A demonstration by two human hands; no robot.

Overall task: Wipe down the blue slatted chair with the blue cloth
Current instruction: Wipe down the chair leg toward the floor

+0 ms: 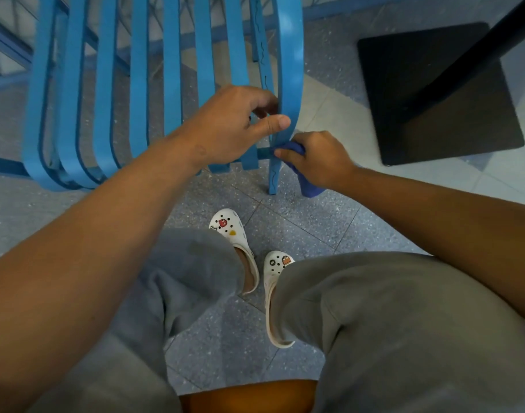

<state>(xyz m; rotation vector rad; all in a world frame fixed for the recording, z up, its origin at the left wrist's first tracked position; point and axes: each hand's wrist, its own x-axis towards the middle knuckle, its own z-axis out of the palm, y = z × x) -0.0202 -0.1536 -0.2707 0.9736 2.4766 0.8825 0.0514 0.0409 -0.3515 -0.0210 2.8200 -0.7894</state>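
Note:
The blue slatted chair (139,84) fills the upper left, its curved slats bending down toward me. My left hand (231,126) grips the rightmost slat, thumb on the front and fingers curled behind it. Just below and to the right, my right hand (317,159) holds the dark blue cloth (307,181) bunched in its fingers and presses it against the lower end of that same slat, near the chair's front right leg. Part of the cloth hangs below the hand.
A black square table base (434,93) with a dark post stands on the floor to the right of the chair. My legs in grey trousers and white clogs (234,234) stand on the speckled tile floor below the chair's front edge.

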